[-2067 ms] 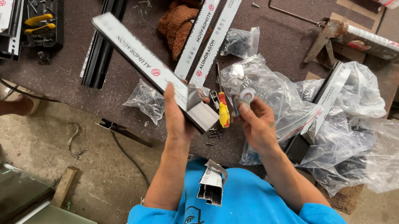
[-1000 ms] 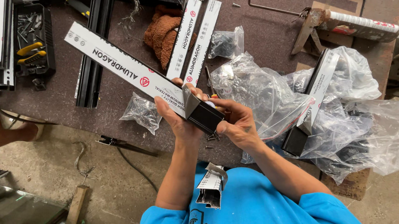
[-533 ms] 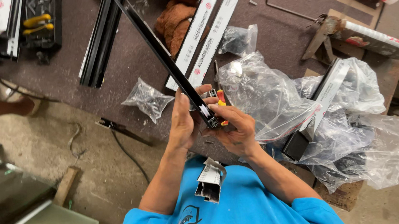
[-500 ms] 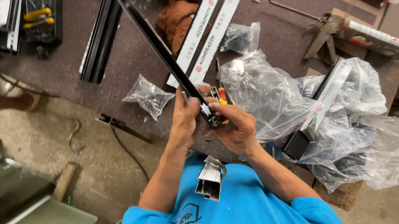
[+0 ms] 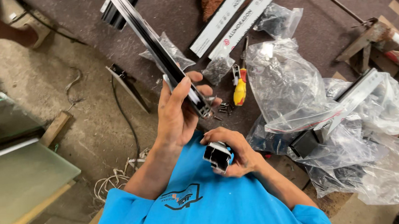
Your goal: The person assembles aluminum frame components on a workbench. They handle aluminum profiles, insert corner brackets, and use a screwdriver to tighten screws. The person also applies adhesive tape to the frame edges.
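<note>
My left hand [image 5: 177, 112] grips a long black aluminium profile [image 5: 151, 43] near its lower end, holding it tilted on edge so it runs up and to the left over the dark workbench [image 5: 175, 16]. My right hand [image 5: 235, 151] is close to my chest and holds a short silver and black profile piece [image 5: 217, 155], open end facing up. Several loose screws [image 5: 221, 109] and a yellow and red screwdriver [image 5: 240, 90] lie on the bench just beyond my fingers.
Two white-wrapped profiles [image 5: 237, 17] lie above. Crumpled clear plastic bags [image 5: 295, 87] cover the right side, with a black profile end [image 5: 304, 143] inside. Small bags [image 5: 172, 51] sit by the long profile. A glass sheet [image 5: 14, 178], wood offcut [image 5: 55, 129] and cables [image 5: 125, 112] are on the floor left.
The long profile was turned from its white labelled face onto its dark edge. My right hand left it and dropped to my chest, taking hold of the short profile piece.
</note>
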The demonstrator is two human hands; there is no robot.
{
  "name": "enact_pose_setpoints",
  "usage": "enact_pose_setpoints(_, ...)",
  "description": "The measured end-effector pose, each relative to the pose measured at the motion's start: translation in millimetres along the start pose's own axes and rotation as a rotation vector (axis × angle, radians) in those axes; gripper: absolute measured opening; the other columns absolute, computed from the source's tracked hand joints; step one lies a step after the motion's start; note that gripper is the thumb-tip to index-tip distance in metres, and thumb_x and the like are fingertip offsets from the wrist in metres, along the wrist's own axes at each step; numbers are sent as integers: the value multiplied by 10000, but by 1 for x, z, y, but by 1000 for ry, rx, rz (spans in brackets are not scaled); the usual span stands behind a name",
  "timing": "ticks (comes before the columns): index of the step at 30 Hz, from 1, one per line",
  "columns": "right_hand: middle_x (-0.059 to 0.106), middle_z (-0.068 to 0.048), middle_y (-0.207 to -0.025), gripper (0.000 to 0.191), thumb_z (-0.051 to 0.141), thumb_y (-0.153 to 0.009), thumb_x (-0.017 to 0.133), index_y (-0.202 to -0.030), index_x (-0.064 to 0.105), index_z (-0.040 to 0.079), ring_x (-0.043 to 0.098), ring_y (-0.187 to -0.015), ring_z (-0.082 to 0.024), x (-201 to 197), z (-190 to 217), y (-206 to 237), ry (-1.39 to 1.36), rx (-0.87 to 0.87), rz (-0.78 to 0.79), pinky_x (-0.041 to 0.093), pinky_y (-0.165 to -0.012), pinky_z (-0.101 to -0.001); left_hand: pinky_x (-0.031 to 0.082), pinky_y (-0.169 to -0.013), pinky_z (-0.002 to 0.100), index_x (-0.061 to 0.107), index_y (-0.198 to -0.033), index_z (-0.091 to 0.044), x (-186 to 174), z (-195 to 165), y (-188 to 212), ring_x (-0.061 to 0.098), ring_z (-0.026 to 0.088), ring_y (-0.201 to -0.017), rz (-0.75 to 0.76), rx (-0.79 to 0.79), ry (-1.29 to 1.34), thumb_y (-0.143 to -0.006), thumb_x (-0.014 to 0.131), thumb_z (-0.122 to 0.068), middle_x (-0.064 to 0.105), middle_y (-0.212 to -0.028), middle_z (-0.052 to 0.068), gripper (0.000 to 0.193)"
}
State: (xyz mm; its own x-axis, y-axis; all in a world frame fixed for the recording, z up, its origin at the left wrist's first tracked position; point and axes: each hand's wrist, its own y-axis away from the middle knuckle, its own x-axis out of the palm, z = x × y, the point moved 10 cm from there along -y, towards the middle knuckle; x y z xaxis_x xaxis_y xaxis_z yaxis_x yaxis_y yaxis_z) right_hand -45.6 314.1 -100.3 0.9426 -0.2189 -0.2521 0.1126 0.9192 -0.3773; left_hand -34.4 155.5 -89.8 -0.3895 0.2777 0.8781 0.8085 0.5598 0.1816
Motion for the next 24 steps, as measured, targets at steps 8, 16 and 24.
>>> enact_pose_setpoints(8, 578, -165, -1243, 727, 373, -889, 808, -1448, 490, 34, 606, -1072, -244, 14, -19, -12, -124, 67, -181, 521, -901, -366, 658, -809, 523, 416, -1339, -120, -1, -42, 56, 721, 208, -926, -91, 147, -128, -1065, 554, -128, 574, -1210, 108, 307)
enact_pose_setpoints(16, 545, -207, -1387, 714, 446, -945, 775, -1450, 476, 39, 564, -1264, -343, 35, 5, -28, -94, -109, -191, 470, -1093, -473, 636, -763, 455, 412, -1320, -44, -12, -43, 78, 709, 193, -932, -169, 185, -254, -1064, 585, -132, 575, -1233, 110, 321)
enact_pose_setpoints(24, 559, -222, -1362, 755, 469, -929, 775, -1445, 506, -12, 586, -1226, -346, 43, -2, -25, -75, -86, -211, 496, -1051, -451, 654, -789, 432, 320, -1437, -101, -4, -48, 83, 711, 242, -891, -47, 305, -296, -1008, 613, -62, 551, -1190, 109, 520)
